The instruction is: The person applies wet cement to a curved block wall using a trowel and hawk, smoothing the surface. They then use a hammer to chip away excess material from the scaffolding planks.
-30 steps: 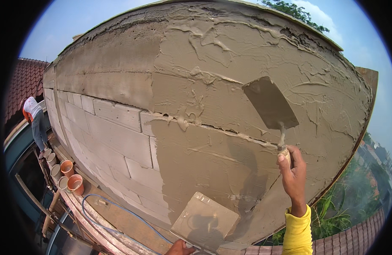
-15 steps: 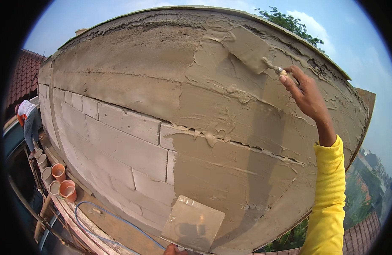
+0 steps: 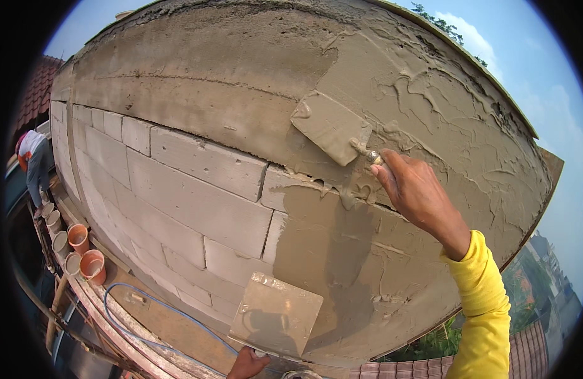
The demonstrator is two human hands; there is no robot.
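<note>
My right hand, in a yellow sleeve, grips the handle of a plastering trowel. The trowel's flat blade lies against the block wall, on the wet grey plaster near its upper part. My left hand shows only at the bottom edge, holding up a square mortar board smeared with a thin film of plaster. The right half of the wall is coated; the left half shows bare grey blocks.
A person in a white top and orange vest bends over at the far left. Several orange and grey pots line a ledge below the wall. A blue hose loops along that ledge. Rooftops and trees lie beyond at lower right.
My right hand has brought the trowel from the wall's top right down and left to the middle. The view has shifted right, showing more bare blocks.
</note>
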